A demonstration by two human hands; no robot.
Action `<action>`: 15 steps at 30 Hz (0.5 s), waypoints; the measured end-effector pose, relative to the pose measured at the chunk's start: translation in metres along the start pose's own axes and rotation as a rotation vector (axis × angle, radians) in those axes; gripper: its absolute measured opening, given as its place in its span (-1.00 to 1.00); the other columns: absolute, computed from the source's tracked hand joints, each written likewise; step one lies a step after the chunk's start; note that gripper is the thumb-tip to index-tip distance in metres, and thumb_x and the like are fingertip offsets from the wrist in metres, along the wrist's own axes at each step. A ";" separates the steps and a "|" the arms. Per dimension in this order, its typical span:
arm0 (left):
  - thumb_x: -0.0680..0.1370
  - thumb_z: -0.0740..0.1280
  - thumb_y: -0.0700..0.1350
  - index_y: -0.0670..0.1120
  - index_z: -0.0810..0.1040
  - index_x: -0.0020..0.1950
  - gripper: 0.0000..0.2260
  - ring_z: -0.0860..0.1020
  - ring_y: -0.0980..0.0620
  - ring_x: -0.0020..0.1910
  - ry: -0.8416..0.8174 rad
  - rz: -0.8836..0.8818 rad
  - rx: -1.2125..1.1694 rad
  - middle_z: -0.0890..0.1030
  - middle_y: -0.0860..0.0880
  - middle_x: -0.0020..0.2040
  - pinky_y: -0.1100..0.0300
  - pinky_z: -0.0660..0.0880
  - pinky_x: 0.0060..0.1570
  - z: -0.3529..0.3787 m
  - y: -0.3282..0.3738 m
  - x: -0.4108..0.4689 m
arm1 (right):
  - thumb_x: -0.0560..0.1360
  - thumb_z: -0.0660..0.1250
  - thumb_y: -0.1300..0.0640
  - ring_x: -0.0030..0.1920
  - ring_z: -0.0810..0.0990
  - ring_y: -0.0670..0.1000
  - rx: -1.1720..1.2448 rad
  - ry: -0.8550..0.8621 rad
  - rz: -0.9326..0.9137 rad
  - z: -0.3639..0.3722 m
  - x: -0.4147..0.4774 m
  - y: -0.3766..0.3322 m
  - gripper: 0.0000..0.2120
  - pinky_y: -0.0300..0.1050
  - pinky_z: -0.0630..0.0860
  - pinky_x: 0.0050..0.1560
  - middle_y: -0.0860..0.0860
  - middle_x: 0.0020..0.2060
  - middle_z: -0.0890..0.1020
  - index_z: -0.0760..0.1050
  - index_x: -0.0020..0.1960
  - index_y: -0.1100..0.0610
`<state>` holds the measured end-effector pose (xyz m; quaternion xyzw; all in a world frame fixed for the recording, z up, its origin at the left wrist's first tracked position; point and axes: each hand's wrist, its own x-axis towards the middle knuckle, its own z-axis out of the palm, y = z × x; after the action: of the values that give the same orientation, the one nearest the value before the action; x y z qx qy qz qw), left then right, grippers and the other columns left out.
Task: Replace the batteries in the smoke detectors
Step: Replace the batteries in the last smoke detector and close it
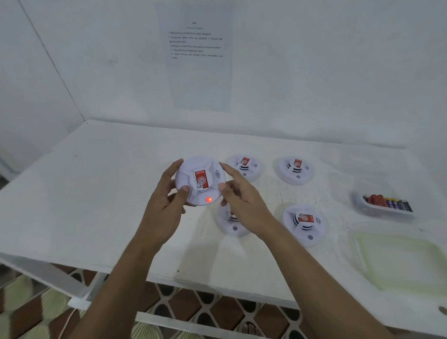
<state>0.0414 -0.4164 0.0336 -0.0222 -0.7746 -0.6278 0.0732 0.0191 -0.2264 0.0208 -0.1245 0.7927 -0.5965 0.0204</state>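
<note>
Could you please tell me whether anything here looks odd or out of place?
Only one thing: the smoke detector gripped by the left hand shows a lit red light near its front rim, while the four detectors lying on the table have dark indicators. The batteries sit inside their tray; nothing is spilled.

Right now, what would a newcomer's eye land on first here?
The smoke detector held up in the left hand, its red light glowing near the lower edge, the right hand at its right rim. Beside it four more detectors lie on the white table, and a tray of batteries sits at the far right.
</note>
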 end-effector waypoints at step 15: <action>0.64 0.25 -0.13 0.25 0.29 0.44 -0.56 0.56 0.23 -0.02 -0.034 0.008 0.067 0.55 0.30 0.14 0.26 0.54 -0.17 0.012 0.010 0.021 | 0.68 0.18 0.00 -0.16 0.59 -0.27 0.023 -0.032 -0.011 -0.021 0.021 0.000 -0.63 -0.34 0.51 -0.14 -0.13 -0.03 0.60 0.23 0.41 -0.31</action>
<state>0.0207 -0.4035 0.0435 -0.0336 -0.7963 -0.6006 0.0633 -0.0053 -0.2116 0.0295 -0.1383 0.7846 -0.6036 0.0313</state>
